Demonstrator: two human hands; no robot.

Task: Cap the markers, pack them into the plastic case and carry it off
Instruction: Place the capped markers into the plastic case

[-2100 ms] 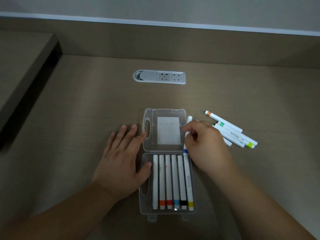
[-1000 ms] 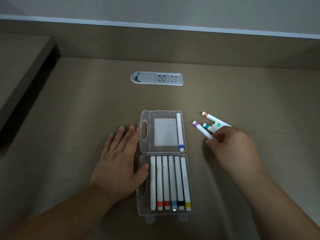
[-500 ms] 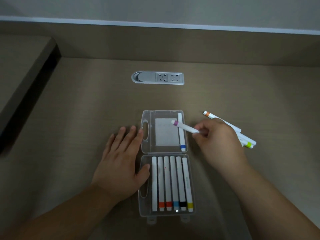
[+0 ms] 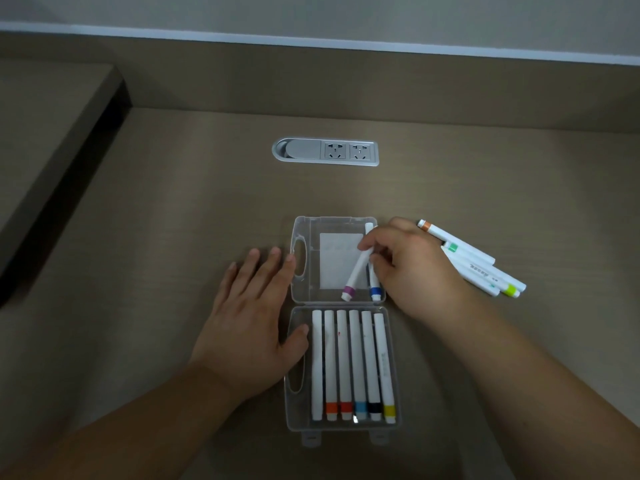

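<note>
A clear plastic case (image 4: 298,327) lies open on the desk, its near half holding several white capped markers (image 4: 353,362) side by side. In the far half a blue-banded marker (image 4: 374,287) lies along the right edge. My right hand (image 4: 408,268) pinches a purple-banded marker (image 4: 356,271) over that half, purple end pointing toward me and slanted left. My left hand (image 4: 249,320) rests flat on the desk, fingertips and thumb touching the case's left side. More white markers (image 4: 474,261) lie loose to the right of the case.
A silver socket strip (image 4: 325,152) is set into the desk beyond the case. A raised ledge (image 4: 52,133) runs along the left side, and the desk's back panel rises behind the sockets.
My right hand has turned the purple-banded marker round and lowered it into the far half of the case beside the blue-banded one. My left hand has stayed put.
</note>
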